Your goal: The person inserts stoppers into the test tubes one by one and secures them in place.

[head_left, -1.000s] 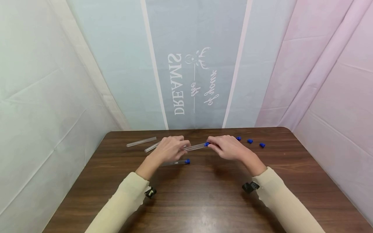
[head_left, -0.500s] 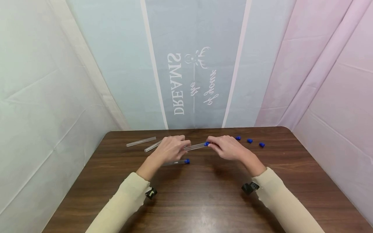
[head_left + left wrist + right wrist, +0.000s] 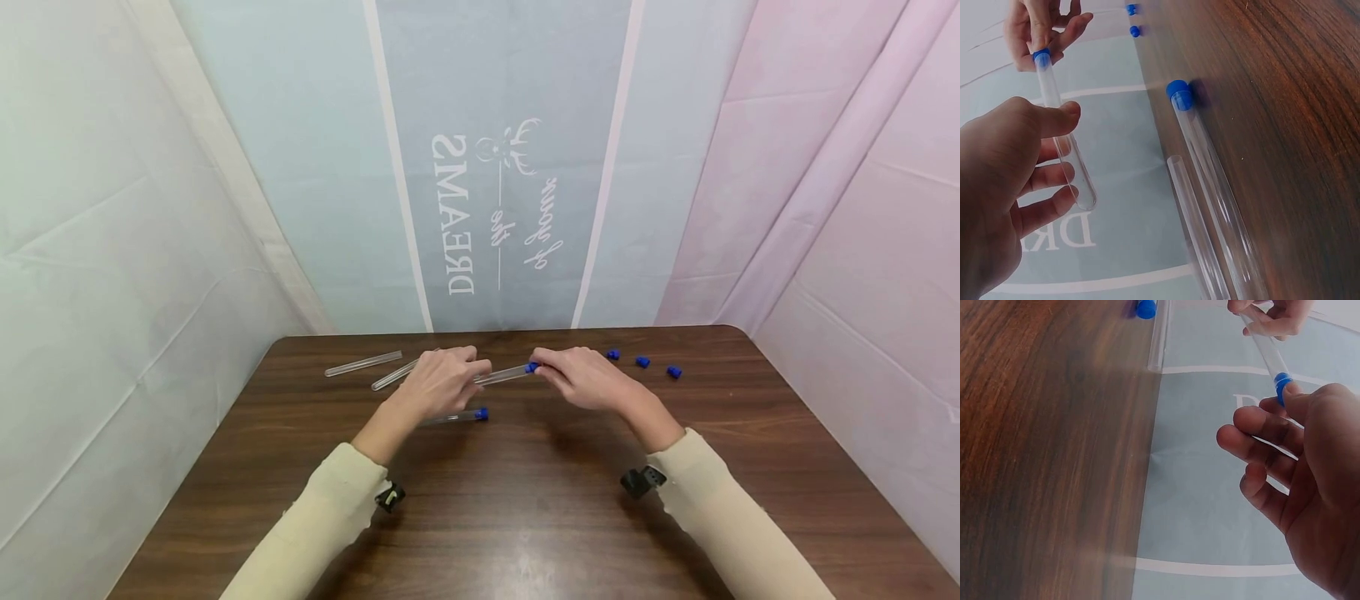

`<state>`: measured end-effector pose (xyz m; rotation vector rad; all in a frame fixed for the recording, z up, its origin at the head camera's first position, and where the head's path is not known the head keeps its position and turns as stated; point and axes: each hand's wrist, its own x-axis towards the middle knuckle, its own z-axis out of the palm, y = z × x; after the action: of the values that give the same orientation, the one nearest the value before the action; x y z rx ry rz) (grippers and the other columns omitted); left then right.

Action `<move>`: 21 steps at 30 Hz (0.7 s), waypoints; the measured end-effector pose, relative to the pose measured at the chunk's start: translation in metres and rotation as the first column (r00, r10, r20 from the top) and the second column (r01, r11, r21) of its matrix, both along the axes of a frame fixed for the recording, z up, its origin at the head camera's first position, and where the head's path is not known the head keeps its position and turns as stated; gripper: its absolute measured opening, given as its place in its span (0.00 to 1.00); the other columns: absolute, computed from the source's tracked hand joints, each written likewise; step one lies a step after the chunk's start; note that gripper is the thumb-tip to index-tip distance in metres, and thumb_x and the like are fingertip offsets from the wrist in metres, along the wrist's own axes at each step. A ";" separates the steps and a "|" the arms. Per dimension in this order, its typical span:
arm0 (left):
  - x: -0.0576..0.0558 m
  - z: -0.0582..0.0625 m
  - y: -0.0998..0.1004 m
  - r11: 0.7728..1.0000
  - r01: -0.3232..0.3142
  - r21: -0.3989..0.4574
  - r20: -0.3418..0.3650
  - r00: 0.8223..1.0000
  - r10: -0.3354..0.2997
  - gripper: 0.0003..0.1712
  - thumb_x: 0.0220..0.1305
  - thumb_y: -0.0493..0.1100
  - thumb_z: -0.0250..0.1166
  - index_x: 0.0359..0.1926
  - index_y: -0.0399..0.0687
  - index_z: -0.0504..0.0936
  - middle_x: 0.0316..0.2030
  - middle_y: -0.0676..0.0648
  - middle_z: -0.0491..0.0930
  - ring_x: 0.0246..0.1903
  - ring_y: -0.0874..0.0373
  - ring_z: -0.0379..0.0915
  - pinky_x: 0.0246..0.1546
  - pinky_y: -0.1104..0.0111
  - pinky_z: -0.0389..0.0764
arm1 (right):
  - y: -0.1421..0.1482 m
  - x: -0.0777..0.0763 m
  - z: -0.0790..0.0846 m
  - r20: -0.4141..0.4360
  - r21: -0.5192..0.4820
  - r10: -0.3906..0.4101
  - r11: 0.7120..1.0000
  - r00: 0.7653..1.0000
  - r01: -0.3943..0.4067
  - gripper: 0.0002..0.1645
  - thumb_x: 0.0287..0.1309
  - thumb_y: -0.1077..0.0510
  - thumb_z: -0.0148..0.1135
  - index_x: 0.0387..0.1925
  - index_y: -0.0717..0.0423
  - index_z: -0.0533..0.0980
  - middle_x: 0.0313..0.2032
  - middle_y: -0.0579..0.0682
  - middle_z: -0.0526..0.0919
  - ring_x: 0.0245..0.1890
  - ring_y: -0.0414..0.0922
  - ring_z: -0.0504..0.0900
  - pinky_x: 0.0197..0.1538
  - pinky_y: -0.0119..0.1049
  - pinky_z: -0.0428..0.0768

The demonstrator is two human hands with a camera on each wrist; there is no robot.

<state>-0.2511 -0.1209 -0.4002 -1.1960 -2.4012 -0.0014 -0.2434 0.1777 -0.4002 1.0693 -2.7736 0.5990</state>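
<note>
Between both hands a clear test tube is held above the table, tilted a little, its rounded end to the left. My left hand grips the tube's body between thumb and fingers. With thumb and forefinger my right hand pinches the blue cap at the tube's mouth; its other fingers are loosely bent. The cap sits in the mouth in the left wrist view. Below the left hand lies a capped test tube, partly hidden by that hand in the head view. An uncapped tube lies beside it.
Two uncapped test tubes, one at the far left and one partly behind the left hand, lie on the brown wooden table. Three loose blue caps are at the back right. A printed cloth hangs behind the table.
The tube's capped end has risen very slightly, and the cap appears straighter in line with the tube. Both hands otherwise stay almost in place.
</note>
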 end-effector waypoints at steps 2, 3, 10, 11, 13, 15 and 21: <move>0.000 0.000 -0.001 1.000 0.003 0.004 -0.008 1.000 -0.003 0.09 0.72 0.48 0.78 0.46 0.55 0.87 0.32 0.52 0.78 0.22 0.57 0.75 0.18 0.69 0.66 | -0.001 0.000 0.001 0.007 0.003 -0.002 1.000 1.000 0.002 0.08 0.87 0.54 0.57 0.43 0.46 0.75 0.24 0.35 0.69 0.20 0.31 0.64 0.31 0.31 0.67; 0.000 0.000 -0.001 1.000 0.003 0.005 -0.013 1.000 -0.003 0.09 0.72 0.48 0.78 0.45 0.55 0.86 0.32 0.52 0.78 0.22 0.57 0.75 0.18 0.69 0.66 | -0.001 0.000 0.001 0.009 0.003 -0.002 1.000 1.000 0.002 0.08 0.88 0.55 0.57 0.43 0.46 0.75 0.23 0.35 0.70 0.20 0.31 0.65 0.32 0.31 0.68; 0.001 0.003 -0.001 1.000 0.000 -0.006 -0.029 1.000 0.000 0.10 0.72 0.50 0.78 0.44 0.56 0.85 0.32 0.52 0.79 0.23 0.56 0.77 0.19 0.66 0.72 | -0.001 -0.001 0.001 0.049 -0.003 0.022 1.000 0.999 -0.022 0.08 0.88 0.55 0.55 0.43 0.47 0.75 0.24 0.35 0.73 0.20 0.30 0.66 0.32 0.32 0.70; 0.001 0.003 -0.001 1.000 -0.001 -0.008 -0.029 1.000 0.001 0.09 0.72 0.50 0.78 0.44 0.56 0.85 0.32 0.52 0.79 0.24 0.56 0.78 0.19 0.66 0.73 | -0.001 -0.001 0.001 0.052 -0.003 0.027 1.000 0.998 -0.027 0.09 0.88 0.55 0.55 0.43 0.47 0.75 0.24 0.36 0.73 0.20 0.30 0.67 0.32 0.32 0.70; 0.001 0.003 -0.001 1.000 -0.004 -0.015 -0.028 1.000 0.004 0.09 0.72 0.50 0.78 0.44 0.55 0.86 0.32 0.52 0.80 0.25 0.55 0.79 0.20 0.65 0.74 | -0.001 -0.001 0.000 0.057 -0.008 0.035 0.999 0.998 -0.035 0.09 0.88 0.56 0.55 0.44 0.47 0.76 0.24 0.39 0.76 0.20 0.30 0.67 0.32 0.32 0.70; 0.002 0.003 -0.002 1.000 -0.005 -0.015 -0.030 1.000 0.004 0.09 0.72 0.49 0.78 0.45 0.55 0.87 0.33 0.52 0.80 0.25 0.55 0.80 0.20 0.65 0.75 | -0.001 -0.001 -0.001 0.058 -0.012 0.041 0.999 0.997 -0.041 0.08 0.89 0.56 0.54 0.44 0.46 0.76 0.24 0.40 0.78 0.21 0.30 0.68 0.33 0.32 0.71; 0.002 0.003 -0.002 1.000 -0.005 -0.010 -0.045 0.999 0.005 0.09 0.71 0.49 0.78 0.45 0.55 0.86 0.33 0.52 0.80 0.25 0.55 0.79 0.21 0.65 0.76 | -0.001 -0.002 0.000 0.084 -0.035 0.058 0.998 0.995 -0.055 0.09 0.88 0.57 0.54 0.44 0.46 0.75 0.24 0.39 0.76 0.20 0.30 0.67 0.32 0.31 0.70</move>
<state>-0.2494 -0.1227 -0.3970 -1.1824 -2.3681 0.0390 -0.2456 0.1769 -0.4000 1.1451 -2.8026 0.7104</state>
